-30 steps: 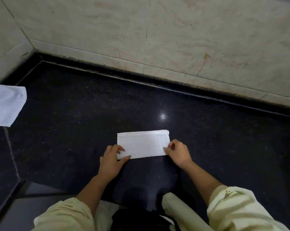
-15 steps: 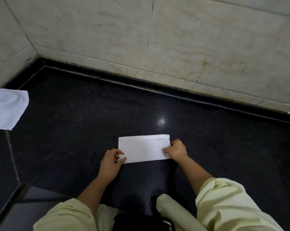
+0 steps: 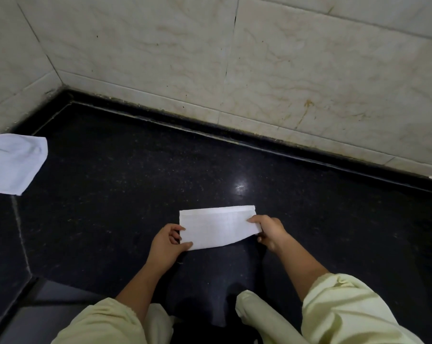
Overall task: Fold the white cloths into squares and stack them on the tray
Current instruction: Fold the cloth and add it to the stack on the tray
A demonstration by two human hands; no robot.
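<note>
While the long, rectangular folded white cloth [image 3: 217,227] lies on the glossy black speckled stone counter [image 3: 135,184], both hands hold it by its short ends. The left hand [image 3: 169,242] grips the left end: the thumb lies on top at the near-left corner, and the curled fingers meet the left edge from the side. The right hand [image 3: 269,230] pinches the right end: the forefinger rests on the upper surface, and the thumb sits at the near-right corner. Neither hand is spread flat; both are closed on the fabric.

The far long edge of the folded white cloth runs straight and rests on the counter. The near long edge bows in a curve between the two hands; whether the near-right corner is raised off the surface cannot be told. The cloth sits in the near middle of the counter, directly ahead of the person and well apart from the wall.

A second white cloth [image 3: 14,162], loose and rumpled, lies on the counter at the far left, cut off by the picture edge and well apart from the folded one. Cream veined wall tiles [image 3: 284,70] rise behind the counter and turn a corner at the left. A bright light reflection [image 3: 240,187] shows on the counter just beyond the folded cloth. Pale yellow-green sleeves [image 3: 346,311] end above the bare forearms.
</note>
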